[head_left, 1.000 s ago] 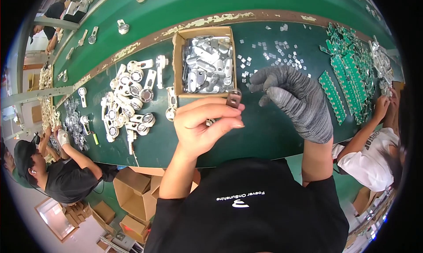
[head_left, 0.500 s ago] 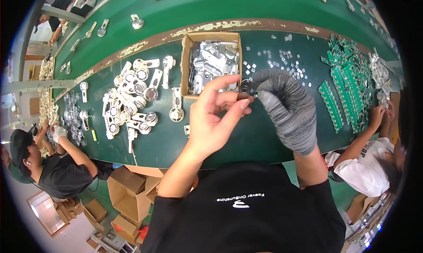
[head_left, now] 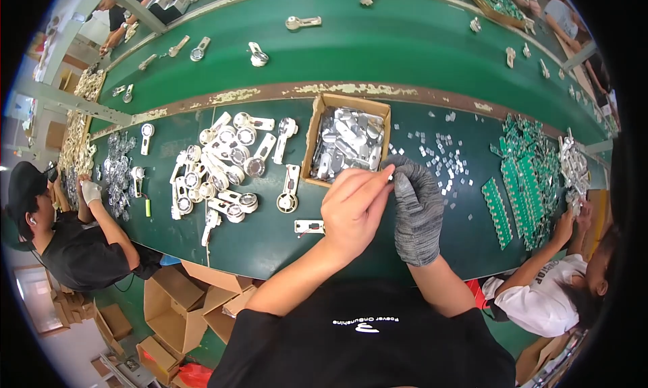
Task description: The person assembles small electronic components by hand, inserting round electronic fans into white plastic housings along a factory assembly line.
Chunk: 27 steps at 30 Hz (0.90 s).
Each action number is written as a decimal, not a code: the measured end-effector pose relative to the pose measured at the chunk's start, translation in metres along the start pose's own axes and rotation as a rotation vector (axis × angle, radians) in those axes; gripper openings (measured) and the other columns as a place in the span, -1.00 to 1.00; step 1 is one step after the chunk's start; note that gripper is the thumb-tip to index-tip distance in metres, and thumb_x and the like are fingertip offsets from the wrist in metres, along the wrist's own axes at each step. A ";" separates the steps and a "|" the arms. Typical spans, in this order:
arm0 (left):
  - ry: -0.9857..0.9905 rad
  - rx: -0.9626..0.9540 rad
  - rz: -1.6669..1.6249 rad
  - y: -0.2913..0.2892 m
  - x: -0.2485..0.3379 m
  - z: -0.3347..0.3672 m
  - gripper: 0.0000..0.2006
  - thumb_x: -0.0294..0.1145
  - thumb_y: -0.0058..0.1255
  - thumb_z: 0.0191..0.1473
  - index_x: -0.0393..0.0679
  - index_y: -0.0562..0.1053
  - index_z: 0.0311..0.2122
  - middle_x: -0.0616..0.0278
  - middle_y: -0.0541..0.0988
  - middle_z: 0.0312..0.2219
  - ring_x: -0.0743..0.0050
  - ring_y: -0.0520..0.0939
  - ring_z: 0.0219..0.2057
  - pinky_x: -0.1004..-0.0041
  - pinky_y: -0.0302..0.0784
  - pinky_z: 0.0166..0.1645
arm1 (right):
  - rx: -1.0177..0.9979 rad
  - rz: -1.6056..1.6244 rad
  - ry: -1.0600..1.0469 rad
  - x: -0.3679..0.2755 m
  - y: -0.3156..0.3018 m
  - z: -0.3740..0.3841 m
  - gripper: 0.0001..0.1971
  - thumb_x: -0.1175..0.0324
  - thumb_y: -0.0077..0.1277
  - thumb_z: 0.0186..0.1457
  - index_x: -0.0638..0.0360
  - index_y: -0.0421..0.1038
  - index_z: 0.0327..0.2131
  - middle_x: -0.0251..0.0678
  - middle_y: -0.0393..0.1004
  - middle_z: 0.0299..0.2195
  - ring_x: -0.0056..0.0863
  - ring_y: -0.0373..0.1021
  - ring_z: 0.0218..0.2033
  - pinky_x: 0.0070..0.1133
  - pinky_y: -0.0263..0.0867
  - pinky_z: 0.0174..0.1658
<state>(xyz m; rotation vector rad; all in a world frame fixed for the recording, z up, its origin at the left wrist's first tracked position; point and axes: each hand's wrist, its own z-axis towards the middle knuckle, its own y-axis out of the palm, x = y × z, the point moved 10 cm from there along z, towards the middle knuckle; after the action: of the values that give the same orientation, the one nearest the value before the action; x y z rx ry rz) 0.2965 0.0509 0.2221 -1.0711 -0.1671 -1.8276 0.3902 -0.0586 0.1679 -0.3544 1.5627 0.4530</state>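
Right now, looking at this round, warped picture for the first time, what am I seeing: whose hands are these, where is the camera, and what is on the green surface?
The camera sits on a person's head and looks down, so the wide lens bends straight edges. The two hands coming up from the bottom are that person's own: the bare left hand and the right hand in a grey knit glove. Their fingertips meet over the green table, apparently pinching something small that is hidden from view. Just beyond them stands an open cardboard box of silvery metal parts. To the left lies a heap of white round-headed pieces; to the right, scattered small silvery bits and green circuit boards. Other workers sit at both sides.
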 end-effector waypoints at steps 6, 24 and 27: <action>0.036 0.030 0.026 -0.007 0.000 0.004 -0.63 -0.72 0.29 -0.15 -0.27 0.64 -0.13 0.14 0.67 -0.37 0.20 0.65 -0.35 0.38 0.57 -0.24 | -0.010 -0.016 -0.042 0.003 0.008 0.001 -0.84 0.50 0.04 0.31 0.28 0.43 -0.07 -0.25 0.53 -0.06 -0.54 0.43 -0.05 -0.57 0.34 0.08; -0.540 0.132 -0.611 -0.070 -0.085 0.003 -0.81 -0.45 0.12 0.26 -0.34 0.60 -0.36 0.25 0.65 -0.42 0.62 0.56 -0.42 0.54 0.47 -0.29 | -0.480 0.236 0.252 -0.027 0.102 0.027 -0.63 0.28 0.18 0.23 0.25 0.41 0.02 -0.33 0.53 -0.13 -0.57 0.44 -0.12 -0.56 0.38 0.02; -0.619 0.348 -0.719 -0.109 -0.132 0.014 -0.79 -0.38 0.07 0.31 -0.33 0.61 -0.23 0.29 0.64 -0.41 0.65 0.55 -0.42 0.57 0.49 -0.25 | -0.557 -0.073 -0.087 -0.054 0.140 0.089 -0.55 0.20 0.18 0.22 0.30 0.39 0.05 -0.23 0.55 -0.14 -0.47 0.49 -0.13 -0.53 0.41 -0.02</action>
<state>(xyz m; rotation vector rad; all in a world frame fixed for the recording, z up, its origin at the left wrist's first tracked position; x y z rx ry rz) 0.2370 0.2034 0.1703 -1.3923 -1.3313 -1.8892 0.4016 0.1044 0.2301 -0.8038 1.3152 0.8359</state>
